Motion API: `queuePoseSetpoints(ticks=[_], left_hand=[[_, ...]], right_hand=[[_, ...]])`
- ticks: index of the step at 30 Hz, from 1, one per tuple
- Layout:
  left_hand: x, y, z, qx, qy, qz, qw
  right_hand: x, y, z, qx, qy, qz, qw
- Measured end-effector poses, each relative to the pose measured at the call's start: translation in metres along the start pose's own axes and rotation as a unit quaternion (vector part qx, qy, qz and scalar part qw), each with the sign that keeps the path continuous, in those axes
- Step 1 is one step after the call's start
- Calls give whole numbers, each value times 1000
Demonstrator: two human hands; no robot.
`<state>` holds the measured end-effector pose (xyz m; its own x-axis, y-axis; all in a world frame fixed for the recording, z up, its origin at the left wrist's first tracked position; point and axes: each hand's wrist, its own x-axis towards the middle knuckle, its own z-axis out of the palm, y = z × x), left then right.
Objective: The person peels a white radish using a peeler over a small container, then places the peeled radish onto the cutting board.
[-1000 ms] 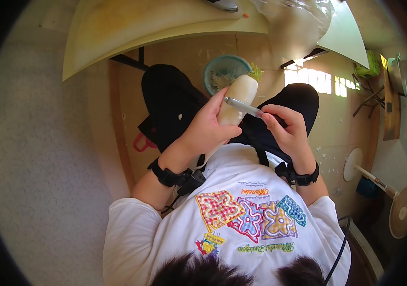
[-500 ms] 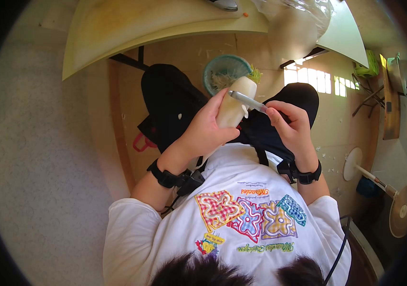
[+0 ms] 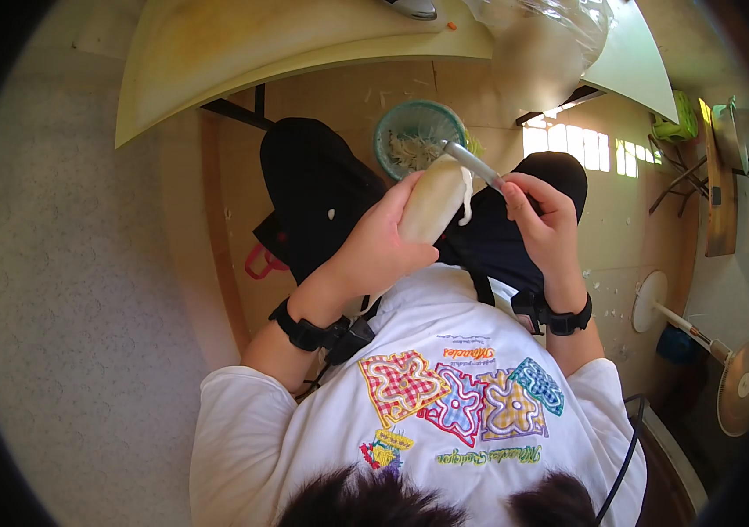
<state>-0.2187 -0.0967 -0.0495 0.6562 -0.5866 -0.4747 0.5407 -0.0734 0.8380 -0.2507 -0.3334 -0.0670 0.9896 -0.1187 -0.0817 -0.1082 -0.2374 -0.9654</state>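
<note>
Smooth beige floor tiles (image 3: 607, 233) are flecked with small white scraps. Above the knees, a broad, pale tabletop (image 3: 304, 35) is seen, its flat surface bent into a curve by the lens and tinted yellow-brown at the left. A soft white cotton T-shirt (image 3: 331, 422) is worn, gently creased and decorated with bright square patches (image 3: 458, 400) in checked patterns. The legs are covered by matt black trousers (image 3: 309, 184), spread apart at the knees. Between the knees, beyond the hands, a round teal basin (image 3: 405, 112) is set low, and pale, thin shavings (image 3: 414, 151) are heaped loosely inside it.

A long, tapering white radish (image 3: 432, 206), smooth and faintly glossy, is held in front of the shirt, tilted with its far end towards the basin. It is wrapped by the left hand (image 3: 383, 237), the thumb being laid along the near side. By the right hand (image 3: 543, 215), the handle of a slim peeler (image 3: 477, 165) is pinched between thumb and fingers, and its straight, grey metal front is laid at the radish's far end. A limp, narrow strip of peel (image 3: 467, 200) is left dangling beside the radish.
</note>
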Motion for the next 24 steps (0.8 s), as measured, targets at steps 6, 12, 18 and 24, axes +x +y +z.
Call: queuePoseSetpoints(ticks=[6,12,18,24], left_hand=[[0,-21,-2,34,2,92,995],[0,-13,-1,26,-1,105,994],[3,-7,2,18,-11,92,996],[8,-10,2,177,37,128,975]], right_hand=[[10,16,-17,46,14,110,993],[7,6,-20,176,16,159,971],[4,-8,-1,104,-2,56,993],[16,-19,13,111,-9,-1,994]])
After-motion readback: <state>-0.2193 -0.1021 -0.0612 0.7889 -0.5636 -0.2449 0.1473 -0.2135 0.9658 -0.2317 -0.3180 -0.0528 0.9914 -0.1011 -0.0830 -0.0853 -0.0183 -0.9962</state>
